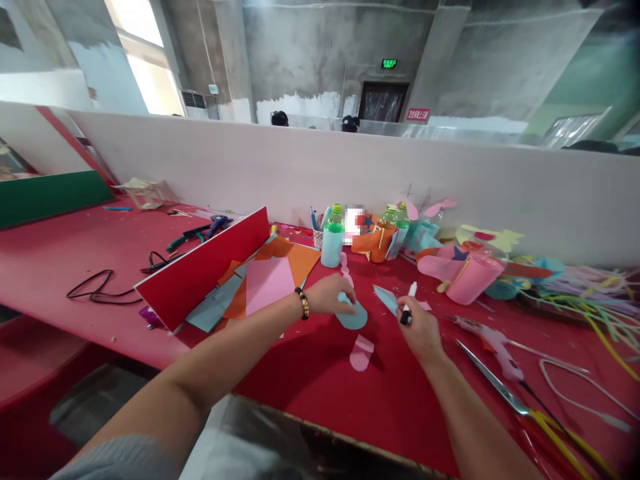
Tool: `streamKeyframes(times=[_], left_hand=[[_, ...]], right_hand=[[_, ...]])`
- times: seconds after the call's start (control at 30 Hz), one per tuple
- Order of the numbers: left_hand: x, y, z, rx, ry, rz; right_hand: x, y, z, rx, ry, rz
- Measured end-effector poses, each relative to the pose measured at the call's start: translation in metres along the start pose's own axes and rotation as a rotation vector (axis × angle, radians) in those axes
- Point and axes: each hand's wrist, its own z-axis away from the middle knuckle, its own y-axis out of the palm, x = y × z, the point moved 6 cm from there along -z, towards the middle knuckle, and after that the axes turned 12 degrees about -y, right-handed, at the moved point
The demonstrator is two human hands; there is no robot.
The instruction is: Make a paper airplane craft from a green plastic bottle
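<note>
My left hand (331, 295), with a beaded bracelet at the wrist, has its fingers closed at the upper edge of a rounded light-blue paper cutout (354, 319). A white marker with a black end (409, 301) is gripped in my right hand (420, 328). Just left of those fingers is a pointed light-blue paper piece (385, 298); whether they touch it I cannot tell. Nearer to me lies a small pink paper piece (361, 355) with a rounded end. Behind my left hand is a scalloped pink paper strip (345, 265).
Right of my right hand lie a pink glue gun (493, 343) and yellow-handled scissors (505, 393). A blue-wrapped bottle (332, 243) and a pink bottle craft (473, 277) stand behind. Coloured paper sheets (270, 283) lie beside a red divider (215, 267). A white partition (300, 167) closes the back.
</note>
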Motion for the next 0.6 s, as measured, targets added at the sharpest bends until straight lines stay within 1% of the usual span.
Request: streamKeyframes(times=[0.03, 0.07, 0.1, 0.13, 0.2, 0.27, 0.33, 0.37, 0.4, 0.5, 0.57, 0.6], left_hand=[[-0.009, 0.012, 0.01, 0.051, 0.048, -0.025], [-0.02, 0.027, 0.021, 0.118, 0.137, -0.091], [-0.029, 0.039, 0.029, 0.135, 0.19, -0.153], [-0.034, 0.049, 0.035, 0.116, 0.208, -0.22], [-0.04, 0.063, 0.042, 0.072, 0.171, -0.337], [-0.041, 0.064, 0.045, 0.036, 0.1, -0.401], [-0.035, 0.051, 0.048, 0.035, 0.011, -0.455], [-0.028, 0.042, 0.05, 0.055, -0.061, -0.512], [-0.021, 0.029, 0.052, 0.054, -0.102, -0.542], [0.004, -0.012, 0.057, -0.009, -0.221, -0.624], [0.016, -0.03, 0.057, -0.053, -0.292, -0.675], [0.019, -0.036, 0.056, -0.088, -0.315, -0.695]], right_hand=[[-0.002, -0.006, 0.0, -0.077, 0.038, -0.045], [-0.005, -0.011, 0.001, -0.152, 0.076, -0.095], [-0.008, -0.016, 0.001, -0.22, 0.109, -0.152], [-0.012, -0.021, 0.002, -0.28, 0.138, -0.214], [-0.02, -0.025, 0.005, -0.359, 0.193, -0.354], [-0.028, -0.024, 0.008, -0.392, 0.258, -0.495], [-0.035, -0.02, 0.011, -0.397, 0.317, -0.603], [-0.037, -0.018, 0.011, -0.391, 0.335, -0.639], [-0.038, -0.015, 0.011, -0.378, 0.343, -0.662], [-0.037, -0.006, 0.008, -0.296, 0.332, -0.678], [-0.034, -0.001, 0.005, -0.233, 0.307, -0.658], [-0.033, 0.001, 0.004, -0.208, 0.294, -0.644]])
